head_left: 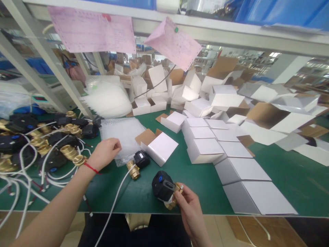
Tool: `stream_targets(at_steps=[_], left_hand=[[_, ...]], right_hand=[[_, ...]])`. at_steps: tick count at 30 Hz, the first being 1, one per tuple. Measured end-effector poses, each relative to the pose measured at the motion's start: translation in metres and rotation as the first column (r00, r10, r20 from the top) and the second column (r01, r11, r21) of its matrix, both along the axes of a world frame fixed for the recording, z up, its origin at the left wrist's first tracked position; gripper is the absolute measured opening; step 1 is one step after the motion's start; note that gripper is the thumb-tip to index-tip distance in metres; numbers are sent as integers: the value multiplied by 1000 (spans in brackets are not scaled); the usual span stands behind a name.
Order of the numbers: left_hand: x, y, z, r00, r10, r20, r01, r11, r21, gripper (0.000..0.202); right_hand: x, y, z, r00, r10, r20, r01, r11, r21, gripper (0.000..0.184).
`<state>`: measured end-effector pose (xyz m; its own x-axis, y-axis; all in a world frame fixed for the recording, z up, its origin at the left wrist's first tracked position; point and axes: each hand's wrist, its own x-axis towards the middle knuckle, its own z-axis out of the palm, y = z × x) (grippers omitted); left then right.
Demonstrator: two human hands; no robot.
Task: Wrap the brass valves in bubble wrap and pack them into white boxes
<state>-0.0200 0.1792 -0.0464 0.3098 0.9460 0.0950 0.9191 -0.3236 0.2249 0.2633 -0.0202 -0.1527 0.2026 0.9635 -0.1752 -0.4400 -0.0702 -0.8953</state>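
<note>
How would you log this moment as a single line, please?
left hand: touching bubble-wrap sheet | right hand: holding black-and-brass valve | second valve: lying on green table

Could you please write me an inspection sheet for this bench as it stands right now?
Surface: green mat, bare at the front and far right.
Job's things: black-and-brass valve held in the right hand; second valve lying by an open white box; bubble wrap under the left hand.
Clutter: valve pile at left; closed white boxes in rows at right, more heaped behind; white plastic bag at the back.
Grips: right hand shut on the valve; left hand curled at the bubble wrap edge, pinch cannot be told.
Cables: white cable runs from the second valve off the front edge; white cables tangled through the pile.
Surroundings: metal frame overhead, pink papers hung on it.
</note>
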Motion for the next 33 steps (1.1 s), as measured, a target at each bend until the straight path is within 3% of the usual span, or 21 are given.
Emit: stream_targets(at_steps=[3,6,8,11,15,19,22,24,25,27,30,32,33], left_hand=[[-8,-7,10,974,113,198,-148,974,172,10],[-3,-23,20,938,93,335,-204,927,314,18],[12,-43,24,939,-26,344,-95,939,330,24],[43,-84,22,923,-196,330,126,967,220,28],[75,-138,-1,870,-307,387,278,952,130,25],[92,-174,-37,848,-230,477,331,933,-139,18],[105,-186,-55,847,-171,504,381,855,-351,17],[113,-186,-60,812,-151,564,432,804,-408,7],[116,-184,-61,779,-126,614,450,795,-407,4],[118,-177,-60,693,-25,721,413,833,-368,8],[115,-164,-53,601,102,793,181,949,-259,13],[113,-160,-44,630,58,774,81,987,-140,13],[113,-161,-39,663,-11,749,92,993,-67,13]], right_hand=[[-1,0,-2,1000,-10,2,10,1000,8,40],[-2,0,-2,998,-48,-35,48,999,2,41],[-3,1,-1,993,-76,-89,77,997,1,40],[-2,-1,4,970,-122,-210,126,992,10,36],[8,-10,8,935,-245,-258,251,968,-10,35],[20,-23,7,946,-315,-77,317,948,13,39],[24,-30,14,937,-328,120,319,943,94,35],[23,-34,24,905,-310,292,271,948,166,29],[22,-35,29,869,-298,395,237,951,197,26],[20,-38,39,766,-272,583,166,959,230,20],[19,-40,48,643,-257,722,109,963,246,13],[18,-41,51,583,-274,765,82,956,280,11],[17,-41,53,547,-285,788,52,950,307,10]])
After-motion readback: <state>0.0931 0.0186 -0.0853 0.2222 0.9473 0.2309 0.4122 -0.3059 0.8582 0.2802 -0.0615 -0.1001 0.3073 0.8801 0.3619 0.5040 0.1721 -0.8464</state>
